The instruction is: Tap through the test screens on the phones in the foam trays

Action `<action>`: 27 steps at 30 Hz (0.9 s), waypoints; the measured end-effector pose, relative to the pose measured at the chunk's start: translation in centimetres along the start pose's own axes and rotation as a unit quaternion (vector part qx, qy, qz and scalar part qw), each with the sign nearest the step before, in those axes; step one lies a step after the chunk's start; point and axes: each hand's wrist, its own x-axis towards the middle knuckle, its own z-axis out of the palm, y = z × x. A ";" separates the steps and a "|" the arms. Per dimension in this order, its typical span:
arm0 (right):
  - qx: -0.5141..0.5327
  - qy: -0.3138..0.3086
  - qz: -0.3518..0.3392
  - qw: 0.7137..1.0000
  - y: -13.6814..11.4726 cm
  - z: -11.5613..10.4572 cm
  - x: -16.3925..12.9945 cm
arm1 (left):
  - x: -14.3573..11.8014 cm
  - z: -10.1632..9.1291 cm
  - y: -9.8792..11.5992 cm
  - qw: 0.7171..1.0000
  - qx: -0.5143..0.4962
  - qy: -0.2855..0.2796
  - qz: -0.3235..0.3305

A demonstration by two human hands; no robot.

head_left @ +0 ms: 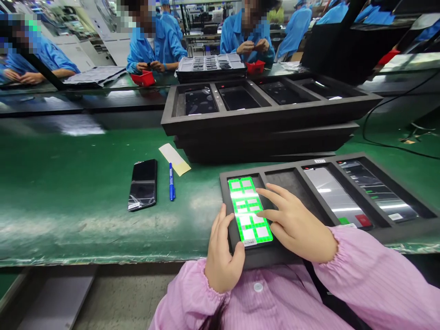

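Observation:
A lit smartphone (250, 211) lies in the left compartment of a dark foam tray (282, 166). Its screen shows a bright green grid with pale blocks. Over the right side of that screen, my right hand (295, 220) has its fingers spread, two fingertips at the glass. Beside the phone's lower left edge rests my left hand (223, 252), fingers apart, along the tray's side. The second compartment has no phone in it. Farther right in the tray sit a phone with a grey screen (332, 192) and a phone with a dark screen (378, 190).
Left on the green bench (68, 197) lie a black phone (143, 183), a blue marker (172, 183) and a paper strip (174, 159). Stacked foam trays (261, 121) with phones stand behind. Across the bench, people in blue work near red bins (143, 78). A black cable (388, 143) runs at right.

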 end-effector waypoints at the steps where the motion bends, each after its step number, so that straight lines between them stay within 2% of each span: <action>1: -0.001 0.000 -0.002 1.000 0.0 0.4 0.6 | 0.0 0.0 0.0 1.000 0.000 0.000 -0.002; 5: 0.003 -0.015 -0.008 1.000 -0.1 1.9 2.2 | -0.1 0.0 0.0 1.000 -0.008 0.000 -0.008; 10: 0.003 -0.046 -0.024 0.999 -0.2 3.1 2.5 | -0.2 0.1 0.0 1.000 -0.011 0.006 -0.005; 16: 0.005 -0.009 0.002 1.000 0.2 3.3 2.4 | -0.2 0.1 0.2 1.000 -0.015 0.005 -0.018; 21: 0.047 0.024 -0.005 0.999 -0.3 3.0 1.2 | -0.2 0.0 0.1 1.000 -0.013 0.003 -0.012; 27: 0.079 -0.011 -0.024 0.997 -2.0 2.9 -0.8 | -0.2 -0.1 0.0 1.000 -0.016 -0.003 -0.015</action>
